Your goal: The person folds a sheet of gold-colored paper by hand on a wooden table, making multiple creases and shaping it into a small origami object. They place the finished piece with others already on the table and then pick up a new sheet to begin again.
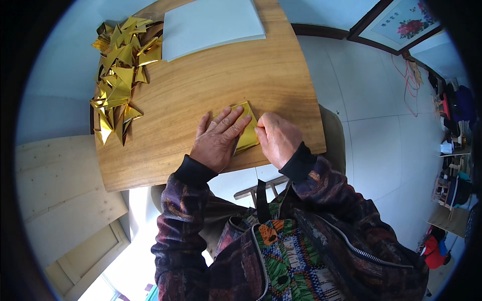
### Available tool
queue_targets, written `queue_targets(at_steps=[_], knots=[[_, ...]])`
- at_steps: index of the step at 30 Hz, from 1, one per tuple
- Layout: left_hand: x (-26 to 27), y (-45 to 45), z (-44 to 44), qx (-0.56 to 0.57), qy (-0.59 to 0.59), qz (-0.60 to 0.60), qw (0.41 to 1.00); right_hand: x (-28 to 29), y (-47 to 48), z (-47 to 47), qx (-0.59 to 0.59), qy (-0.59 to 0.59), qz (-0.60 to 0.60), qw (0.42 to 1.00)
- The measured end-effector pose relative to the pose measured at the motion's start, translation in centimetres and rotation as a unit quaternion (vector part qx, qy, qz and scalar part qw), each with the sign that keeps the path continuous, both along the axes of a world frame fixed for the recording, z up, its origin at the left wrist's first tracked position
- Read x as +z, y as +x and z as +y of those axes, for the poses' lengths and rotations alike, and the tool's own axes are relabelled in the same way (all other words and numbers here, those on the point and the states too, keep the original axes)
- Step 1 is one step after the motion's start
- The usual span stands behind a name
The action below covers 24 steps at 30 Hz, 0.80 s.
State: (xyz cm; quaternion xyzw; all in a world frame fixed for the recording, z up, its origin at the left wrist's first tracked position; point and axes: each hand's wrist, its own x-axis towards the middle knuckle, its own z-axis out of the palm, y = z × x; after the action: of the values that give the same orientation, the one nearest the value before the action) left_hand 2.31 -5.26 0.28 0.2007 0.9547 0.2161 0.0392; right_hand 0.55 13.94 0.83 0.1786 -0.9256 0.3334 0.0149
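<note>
A folded sheet of gold foil paper (246, 133) lies on the wooden table (180, 98) near its front edge. My left hand (219, 138) rests flat across the left part of the sheet, fingers spread, hiding some of it. At the sheet's right edge is my right hand (278, 137), its fingers curled and the thumb and forefinger touching that edge; whether they pinch the paper is not plain. Many folded gold foil pieces (120, 81) are heaped along the table's left side.
A stack of white paper sheets (214, 28) lies at the back of the table. Pale wooden boards (64, 188) stand at the left. Cluttered shelves (453, 150) are far right, and a framed flower picture (404, 24) is at upper right.
</note>
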Motion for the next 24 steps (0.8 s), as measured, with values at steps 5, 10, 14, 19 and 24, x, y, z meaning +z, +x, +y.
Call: queue_targets(at_steps=[5,10,14,19,24], knots=[[0.0,-0.1,0.3,-0.001,-0.029,0.012,0.999,-0.2,-0.4,-0.2,0.002,-0.014,0.035,0.999],[0.1,-0.1,0.1,-0.002,-0.028,-0.005,1.000,-0.3,0.2,0.3,0.026,-0.016,0.038,0.999],[0.2,-0.2,-0.1,-0.011,-0.027,-0.014,0.999,-0.5,2.3,0.3,0.135,-0.035,0.151,0.979],[0.2,0.0,0.0,-0.007,-0.027,-0.019,0.999,-1.4,3.6,0.9,0.203,0.096,0.109,0.968],[0.0,-0.3,-0.1,-0.014,-0.028,-0.023,0.999,-1.9,4.0,1.3,0.217,0.142,0.105,0.960]])
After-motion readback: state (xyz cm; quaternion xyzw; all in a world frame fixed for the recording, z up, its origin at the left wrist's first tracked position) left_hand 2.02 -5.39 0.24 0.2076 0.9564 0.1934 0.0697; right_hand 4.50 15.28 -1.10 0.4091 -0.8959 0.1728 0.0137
